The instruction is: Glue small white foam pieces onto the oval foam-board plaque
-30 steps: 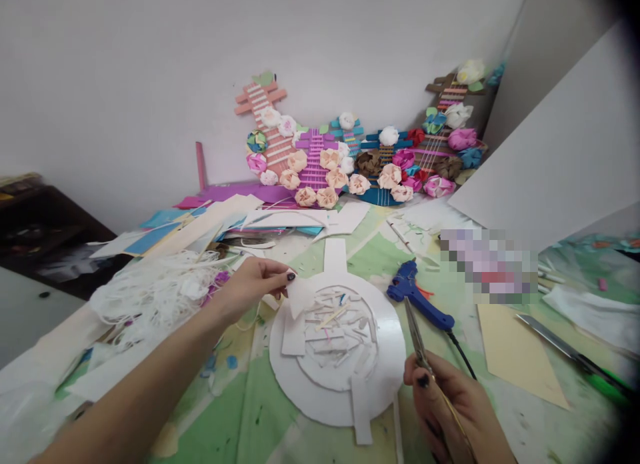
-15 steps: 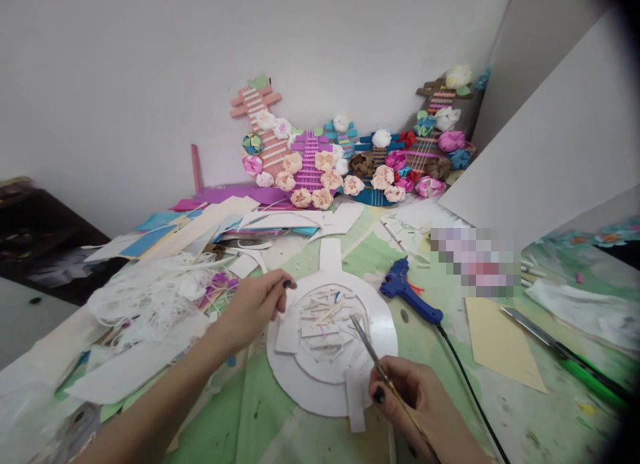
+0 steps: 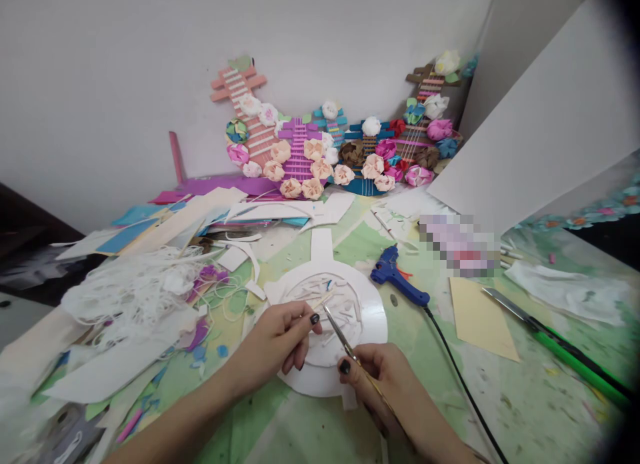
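Note:
A white round foam cutout with a tab at its far end lies on the green table cover, strewn with small white scraps and sticks. My left hand rests over its near left part, fingers pinched on a thin pale stick. My right hand is closed on slim scissors, whose blades point up-left over the cutout, close to the left fingertips.
A blue glue gun with a black cord lies right of the cutout. A green-handled knife and tan paper lie farther right. White string tangle at left. Flowered paper guitars lean against the wall. A white board leans at right.
My left hand let go of a white foam piece, came nearer and pinched a thin stick. My right hand carried the scissors left, over the cutout. The view shifted rightward.

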Demonstrator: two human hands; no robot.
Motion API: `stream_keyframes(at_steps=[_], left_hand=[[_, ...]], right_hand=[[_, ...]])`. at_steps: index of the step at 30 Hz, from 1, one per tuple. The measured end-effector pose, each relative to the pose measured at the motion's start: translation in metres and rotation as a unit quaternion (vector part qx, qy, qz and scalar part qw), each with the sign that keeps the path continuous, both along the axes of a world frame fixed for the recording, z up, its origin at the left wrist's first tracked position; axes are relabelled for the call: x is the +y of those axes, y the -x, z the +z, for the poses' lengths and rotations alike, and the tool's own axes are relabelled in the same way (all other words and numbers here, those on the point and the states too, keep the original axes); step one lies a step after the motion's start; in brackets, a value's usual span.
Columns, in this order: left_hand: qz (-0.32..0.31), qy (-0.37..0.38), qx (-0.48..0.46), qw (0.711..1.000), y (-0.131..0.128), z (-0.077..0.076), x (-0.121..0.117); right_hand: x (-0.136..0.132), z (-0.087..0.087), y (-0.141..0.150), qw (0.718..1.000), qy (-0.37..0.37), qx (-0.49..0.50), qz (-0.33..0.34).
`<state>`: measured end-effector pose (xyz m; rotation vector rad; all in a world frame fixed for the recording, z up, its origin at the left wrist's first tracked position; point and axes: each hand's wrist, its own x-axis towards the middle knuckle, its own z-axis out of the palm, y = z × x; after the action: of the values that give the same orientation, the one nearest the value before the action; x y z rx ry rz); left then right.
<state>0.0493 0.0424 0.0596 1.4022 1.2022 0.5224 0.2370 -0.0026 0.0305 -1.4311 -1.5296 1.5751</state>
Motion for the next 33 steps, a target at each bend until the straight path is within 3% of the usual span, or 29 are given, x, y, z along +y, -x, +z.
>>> stream_keyframes(at_steps=[12,17,19,25,30,33], left_hand=[[0.008,-0.035,0.068,0.997,0.0,-0.008,0.002],[0.05,-0.174,0.166,0.969,0.009,-0.011,0.015],[0.038,-0.226,0.198,0.953,0.011,-0.012,0.022],[-0.007,-0.324,0.195,0.926,-0.005,-0.015,0.037],[-0.027,-0.392,0.214,0.894,-0.02,-0.029,0.048],[-0.011,-0.412,0.196,0.89,-0.02,-0.036,0.05]], right_hand=[[0.002,-0.005,0.004,0.999,0.049,-0.02,-0.01],[0.004,-0.009,-0.003,0.998,0.009,-0.032,-0.052],[0.005,-0.007,-0.007,0.998,0.004,-0.026,-0.065],[0.003,-0.003,-0.015,0.995,0.008,0.013,-0.102],[0.003,0.001,-0.018,0.989,0.007,0.02,-0.149],[0.003,0.003,-0.02,0.986,0.006,0.025,-0.166]])
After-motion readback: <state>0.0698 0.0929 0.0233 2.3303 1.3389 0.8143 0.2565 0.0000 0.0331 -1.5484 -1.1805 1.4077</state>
